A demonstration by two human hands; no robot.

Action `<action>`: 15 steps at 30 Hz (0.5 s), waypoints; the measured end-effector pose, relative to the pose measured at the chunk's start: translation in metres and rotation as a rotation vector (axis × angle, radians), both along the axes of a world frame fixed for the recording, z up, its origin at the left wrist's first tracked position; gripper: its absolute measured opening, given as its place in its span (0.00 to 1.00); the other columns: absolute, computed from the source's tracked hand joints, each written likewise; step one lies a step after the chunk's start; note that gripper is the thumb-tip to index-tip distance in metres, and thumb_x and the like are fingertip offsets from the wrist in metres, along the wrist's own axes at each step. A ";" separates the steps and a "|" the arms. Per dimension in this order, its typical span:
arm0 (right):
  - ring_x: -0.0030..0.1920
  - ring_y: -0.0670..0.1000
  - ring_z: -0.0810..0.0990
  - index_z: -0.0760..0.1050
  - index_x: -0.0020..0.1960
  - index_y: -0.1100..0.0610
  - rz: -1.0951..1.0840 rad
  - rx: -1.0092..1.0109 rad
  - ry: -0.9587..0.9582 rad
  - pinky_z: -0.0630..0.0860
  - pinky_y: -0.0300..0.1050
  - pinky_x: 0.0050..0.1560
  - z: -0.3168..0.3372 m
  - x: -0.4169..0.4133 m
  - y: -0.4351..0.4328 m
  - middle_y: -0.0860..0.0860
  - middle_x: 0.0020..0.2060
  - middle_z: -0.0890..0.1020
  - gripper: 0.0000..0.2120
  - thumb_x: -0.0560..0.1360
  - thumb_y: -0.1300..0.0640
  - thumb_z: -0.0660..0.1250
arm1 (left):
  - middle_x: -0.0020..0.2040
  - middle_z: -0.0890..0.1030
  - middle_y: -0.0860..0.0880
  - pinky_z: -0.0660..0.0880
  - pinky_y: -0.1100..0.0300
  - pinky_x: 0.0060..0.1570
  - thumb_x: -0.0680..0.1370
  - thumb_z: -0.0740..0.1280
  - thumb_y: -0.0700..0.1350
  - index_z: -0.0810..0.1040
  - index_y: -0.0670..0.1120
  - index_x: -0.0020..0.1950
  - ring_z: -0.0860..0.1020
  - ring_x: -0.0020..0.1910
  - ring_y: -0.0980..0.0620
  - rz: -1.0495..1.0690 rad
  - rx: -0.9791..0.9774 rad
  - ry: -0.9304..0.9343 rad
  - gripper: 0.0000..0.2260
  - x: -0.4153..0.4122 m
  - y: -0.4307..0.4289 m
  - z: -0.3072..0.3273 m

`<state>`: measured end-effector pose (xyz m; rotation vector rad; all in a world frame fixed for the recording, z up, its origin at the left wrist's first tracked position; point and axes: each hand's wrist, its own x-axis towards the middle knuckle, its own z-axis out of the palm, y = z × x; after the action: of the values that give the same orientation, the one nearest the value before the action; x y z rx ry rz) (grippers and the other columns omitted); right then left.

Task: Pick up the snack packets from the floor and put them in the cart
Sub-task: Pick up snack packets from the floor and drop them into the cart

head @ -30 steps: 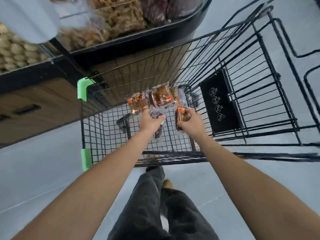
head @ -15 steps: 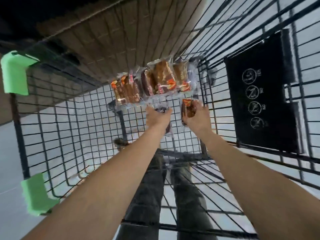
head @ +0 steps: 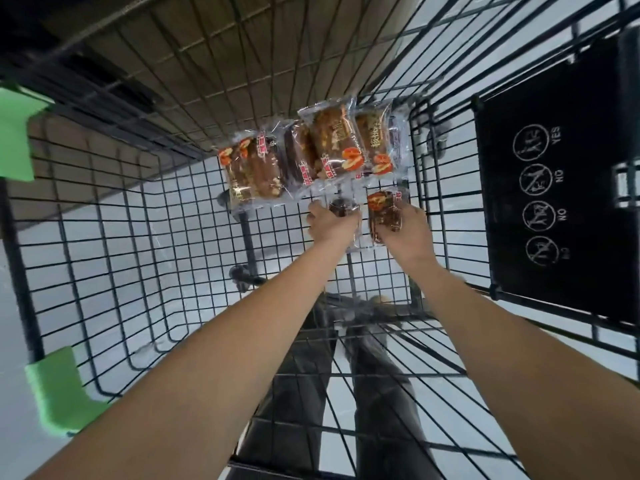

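Both my arms reach down into a black wire cart [head: 104, 237]. My left hand [head: 330, 225] grips a clear snack packet [head: 341, 206] with dark brown cake inside, low over the cart floor. My right hand [head: 405, 233] holds another packet [head: 382, 211] with an orange mark, just to the right of the first. Several similar packets [head: 311, 154] lie in a row on the cart floor just beyond my hands, at the far end of the basket.
A black child-seat flap [head: 554, 174] with white warning symbols stands on the cart's right side. Green corner bumpers [head: 15, 136] mark the left wall. A wooden display base [head: 242, 36] lies beyond the cart. My legs [head: 346, 393] show through the wires below.
My head has leaned over and into the cart, so the basket fills the view. Both hands have sunk lower toward the cart floor with their packets still held.
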<state>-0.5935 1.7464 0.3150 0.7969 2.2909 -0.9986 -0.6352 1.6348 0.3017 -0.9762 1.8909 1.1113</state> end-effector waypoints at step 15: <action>0.54 0.46 0.76 0.66 0.70 0.55 0.000 -0.308 0.215 0.76 0.34 0.54 0.127 -0.001 -0.034 0.48 0.56 0.74 0.25 0.75 0.59 0.68 | 0.58 0.69 0.52 0.65 0.67 0.55 0.75 0.68 0.36 0.61 0.44 0.72 0.72 0.57 0.55 -0.020 0.064 0.412 0.28 0.038 -0.064 0.169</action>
<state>-0.5941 1.7122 0.4422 0.5852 2.2288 -1.4545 -0.5976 1.5707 0.4703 -0.7300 2.1632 1.4364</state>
